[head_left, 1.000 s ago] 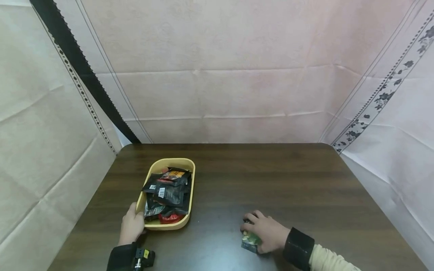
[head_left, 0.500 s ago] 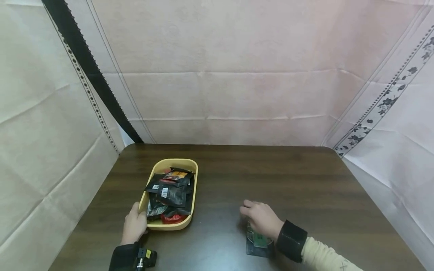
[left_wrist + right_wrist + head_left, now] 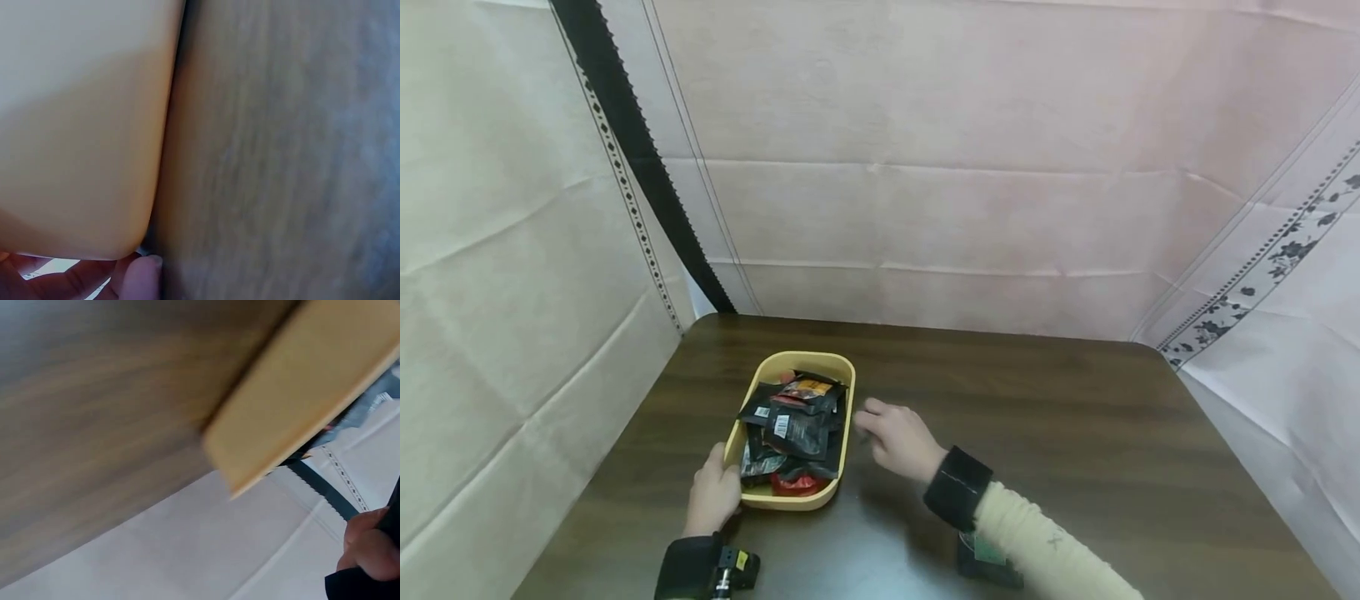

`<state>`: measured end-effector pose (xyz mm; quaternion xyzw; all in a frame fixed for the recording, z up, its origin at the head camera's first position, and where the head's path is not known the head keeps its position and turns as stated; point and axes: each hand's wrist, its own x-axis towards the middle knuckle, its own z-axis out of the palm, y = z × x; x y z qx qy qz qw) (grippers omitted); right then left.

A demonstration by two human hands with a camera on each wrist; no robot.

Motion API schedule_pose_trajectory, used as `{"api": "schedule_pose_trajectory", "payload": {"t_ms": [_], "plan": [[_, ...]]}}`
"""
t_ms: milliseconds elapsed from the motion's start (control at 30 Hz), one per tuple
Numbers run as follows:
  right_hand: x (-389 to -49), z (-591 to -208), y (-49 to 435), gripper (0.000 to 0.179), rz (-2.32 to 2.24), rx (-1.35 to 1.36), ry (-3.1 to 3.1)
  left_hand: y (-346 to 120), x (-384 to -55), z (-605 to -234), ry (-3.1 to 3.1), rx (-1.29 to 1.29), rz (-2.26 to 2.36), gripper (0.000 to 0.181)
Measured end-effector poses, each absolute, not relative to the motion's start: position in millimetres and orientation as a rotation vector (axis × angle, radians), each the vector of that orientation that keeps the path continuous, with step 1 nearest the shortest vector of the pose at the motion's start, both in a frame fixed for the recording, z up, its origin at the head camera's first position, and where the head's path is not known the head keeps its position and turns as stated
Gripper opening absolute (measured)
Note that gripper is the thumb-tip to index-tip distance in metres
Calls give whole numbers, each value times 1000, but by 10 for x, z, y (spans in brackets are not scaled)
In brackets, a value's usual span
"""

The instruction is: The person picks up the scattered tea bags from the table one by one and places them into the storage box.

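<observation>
In the head view my left hand [image 3: 713, 493] grips the near left corner of a yellow plastic basket [image 3: 805, 502]. Its fingers [image 3: 142, 278] curl under the basket corner [image 3: 94, 206] in the left wrist view. Several black foil packets [image 3: 797, 429] and a red one [image 3: 797, 485] fill the basket. My right hand [image 3: 901, 435] is above the table, just right of the basket rim, with curled fingers. In the right wrist view, its fingers [image 3: 375, 553] pinch something black [image 3: 350, 584] that looks like a packet, mostly out of frame.
Another black packet with a green patch [image 3: 988, 554] lies on the brown wooden table [image 3: 1075, 433], partly hidden by my right sleeve. Pale patterned cloth [image 3: 970, 233] hangs behind and beside the table.
My right hand has moved left and away from me, from the packet on the table to the basket's right side. My left hand still grips the basket. The head view has shifted slightly.
</observation>
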<state>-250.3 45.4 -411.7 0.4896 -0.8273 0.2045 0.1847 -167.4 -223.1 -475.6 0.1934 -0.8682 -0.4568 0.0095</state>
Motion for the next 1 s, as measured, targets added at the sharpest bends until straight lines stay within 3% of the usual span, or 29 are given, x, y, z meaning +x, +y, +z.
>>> {"api": "schedule_pose_trajectory", "payload": {"t_ms": [467,767,1000], "plan": [[-2815,-3937,-389,24,522,1467,-2470,-2096,-1725,-4807,-2700,568,-1364,32],[-2912,-3931,-606,76,294,1529,-2631,-2110,-1725,-4800,-2684,541,-1302,31],[-2925,-3960,-609,76,364,1532,-2607,-2242,-1713,-4811,-2677,554,-1286,31]]}}
